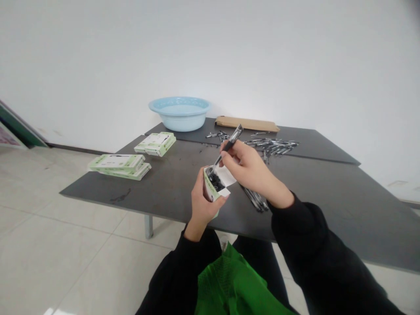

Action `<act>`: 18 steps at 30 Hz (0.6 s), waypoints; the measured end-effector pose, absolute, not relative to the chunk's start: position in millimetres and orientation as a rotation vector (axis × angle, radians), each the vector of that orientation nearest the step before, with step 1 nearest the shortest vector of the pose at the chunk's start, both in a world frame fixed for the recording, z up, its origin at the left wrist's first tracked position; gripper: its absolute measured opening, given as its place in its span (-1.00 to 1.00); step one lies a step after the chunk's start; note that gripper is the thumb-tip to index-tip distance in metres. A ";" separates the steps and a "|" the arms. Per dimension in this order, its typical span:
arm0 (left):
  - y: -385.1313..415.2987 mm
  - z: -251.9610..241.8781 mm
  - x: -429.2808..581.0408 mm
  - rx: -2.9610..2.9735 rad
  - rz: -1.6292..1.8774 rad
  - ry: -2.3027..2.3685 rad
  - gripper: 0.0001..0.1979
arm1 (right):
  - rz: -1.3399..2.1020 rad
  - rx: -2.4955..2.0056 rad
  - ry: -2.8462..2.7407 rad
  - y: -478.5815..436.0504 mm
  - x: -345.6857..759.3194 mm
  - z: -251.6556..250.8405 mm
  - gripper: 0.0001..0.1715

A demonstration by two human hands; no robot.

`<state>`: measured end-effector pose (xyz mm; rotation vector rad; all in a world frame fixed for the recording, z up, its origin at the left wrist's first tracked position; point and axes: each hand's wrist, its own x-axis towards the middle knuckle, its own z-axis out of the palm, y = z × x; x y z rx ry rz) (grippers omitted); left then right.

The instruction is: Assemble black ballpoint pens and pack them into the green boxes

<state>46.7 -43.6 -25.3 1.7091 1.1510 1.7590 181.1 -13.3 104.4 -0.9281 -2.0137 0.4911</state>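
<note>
My left hand (pixel 204 200) is wrapped round a small green and white pen box (pixel 210 189) whose end flap stands open. Dark pen ends (pixel 215 180) show inside the box. Just above that opening, my right hand (pixel 244 165) pinches a pen (pixel 232 142) with a clear barrel and black grip. The pen is tilted, its lower end at the mouth of the box. Under my right wrist a small bundle of pens (pixel 256 201) lies on the dark table (pixel 315 201). Farther back is a loose heap of pens (pixel 275 145).
Green and white boxes lie in two piles on the left: a near pile (pixel 118 164) at the table's edge and a farther pile (pixel 156 143). A light blue basin (pixel 182 118) stands at the back, beside a flat brown cardboard piece (pixel 246 123). The wall rises behind the table.
</note>
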 end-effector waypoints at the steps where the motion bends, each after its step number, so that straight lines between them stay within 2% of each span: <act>1: -43.2 -26.9 46.5 1.703 1.759 1.159 -0.20 | 0.486 -0.944 -2.048 -12.9 179.5 103.9 -0.87; 6: -41.4 -31.8 46.0 1.703 1.775 1.121 -0.19 | 0.539 -0.904 -2.261 -12.7 176.1 102.2 -0.83; 11: -41.6 -32.3 46.6 1.690 1.769 1.130 -0.17 | 0.570 -0.857 -2.227 -11.5 179.6 98.9 -0.68; 15: -43.1 -29.1 47.8 1.698 1.773 1.127 -0.19 | 0.544 -0.779 -2.209 -11.0 180.9 99.1 -0.75; 18: -43.7 -27.1 48.1 1.710 1.755 1.138 -0.21 | 0.520 -0.750 -2.205 -10.8 179.0 99.9 -0.72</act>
